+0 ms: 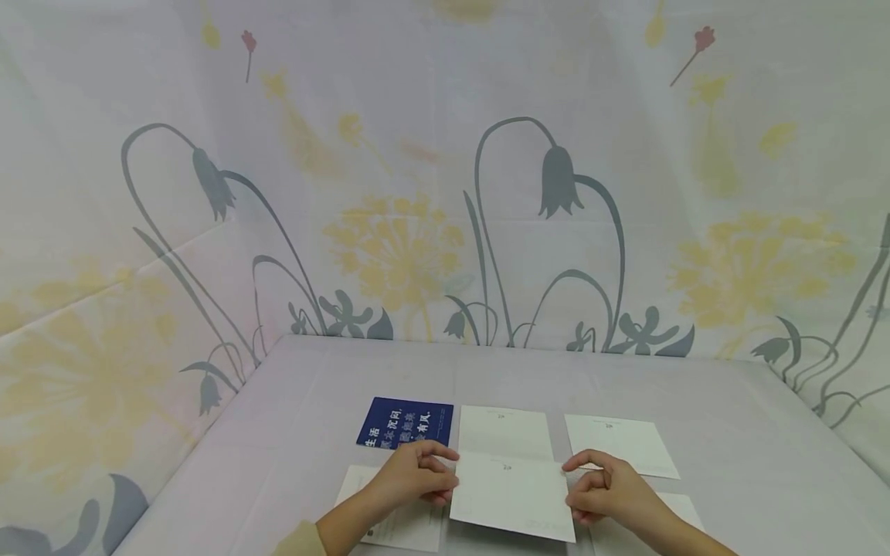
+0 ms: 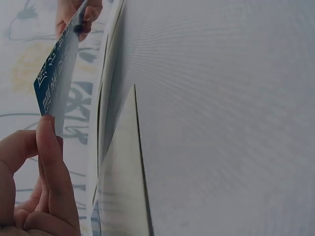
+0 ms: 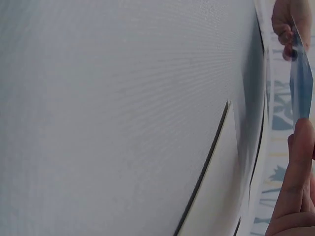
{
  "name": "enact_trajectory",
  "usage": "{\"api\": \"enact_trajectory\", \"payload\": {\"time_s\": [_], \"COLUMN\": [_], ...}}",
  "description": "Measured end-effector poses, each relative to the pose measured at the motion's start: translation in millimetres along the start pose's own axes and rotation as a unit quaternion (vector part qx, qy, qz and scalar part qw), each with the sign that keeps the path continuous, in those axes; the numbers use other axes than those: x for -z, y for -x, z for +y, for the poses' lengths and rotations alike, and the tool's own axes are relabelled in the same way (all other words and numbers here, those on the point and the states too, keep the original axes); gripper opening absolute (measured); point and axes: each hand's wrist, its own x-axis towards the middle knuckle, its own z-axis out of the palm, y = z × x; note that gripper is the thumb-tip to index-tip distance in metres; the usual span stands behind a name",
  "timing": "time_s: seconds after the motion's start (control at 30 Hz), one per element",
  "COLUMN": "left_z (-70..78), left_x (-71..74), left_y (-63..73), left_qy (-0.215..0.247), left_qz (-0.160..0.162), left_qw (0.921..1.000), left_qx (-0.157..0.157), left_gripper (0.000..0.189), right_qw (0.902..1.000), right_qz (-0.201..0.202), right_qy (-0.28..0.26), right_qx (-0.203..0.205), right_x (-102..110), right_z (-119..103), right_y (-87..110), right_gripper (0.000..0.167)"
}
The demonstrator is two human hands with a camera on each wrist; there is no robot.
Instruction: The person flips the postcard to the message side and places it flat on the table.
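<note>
A white postcard [image 1: 513, 498] with small print is held above the table, tilted, between both hands. My left hand [image 1: 415, 477] pinches its left edge between thumb and fingers. At the opposite edge, my right hand [image 1: 610, 489] pinches it the same way. The left wrist view shows the underside of this postcard [image 2: 55, 69] as dark blue with white characters. Directly behind it on the table lies another white postcard [image 1: 506, 431], partly covered by the held one. A blue postcard [image 1: 412, 418] with white characters lies beyond my left hand.
A white postcard [image 1: 622, 444] lies at the back right. One more white card [image 1: 406, 525] is partly under my left forearm, and another [image 1: 681, 510] is partly behind my right hand. A flower-patterned cloth [image 1: 431, 193] rises behind the pale table [image 1: 278, 432].
</note>
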Motion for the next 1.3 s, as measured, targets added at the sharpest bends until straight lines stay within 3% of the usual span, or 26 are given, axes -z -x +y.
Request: {"api": "enact_trajectory", "payload": {"time_s": [0.1, 0.23, 0.43, 1.07, 1.3], "left_z": [0.5, 0.2, -0.6, -3.5, -4.2], "left_x": [-1.2, -2.8, -6.1, -13.6, -14.3], "left_y": [-0.8, -0.4, 2.8, 5.5, 4.3], "left_qy": [-0.001, -0.014, -0.038, -0.094, -0.095], "left_qz": [0.008, 0.012, 0.021, 0.012, 0.008], "left_qw": [0.9999, 0.9997, 0.9989, 0.9954, 0.9952], "left_qx": [0.008, 0.016, 0.019, 0.016, 0.024], "left_gripper": [0.045, 0.046, 0.044, 0.040, 0.040], "right_qw": [1.0000, 1.0000, 0.9997, 0.9981, 0.9962], "right_qz": [-0.001, -0.007, 0.002, 0.000, 0.003], "right_qy": [0.002, 0.002, 0.010, 0.061, 0.087], "right_qx": [-0.002, -0.007, -0.021, -0.011, -0.012], "right_x": [-0.2, -0.3, -2.1, -9.8, -11.5], "right_z": [-1.2, -2.0, -0.2, 5.5, 6.0], "right_y": [-0.9, -1.1, -1.9, -1.2, -1.7], "right_gripper": [0.057, 0.065, 0.063, 0.054, 0.052]}}
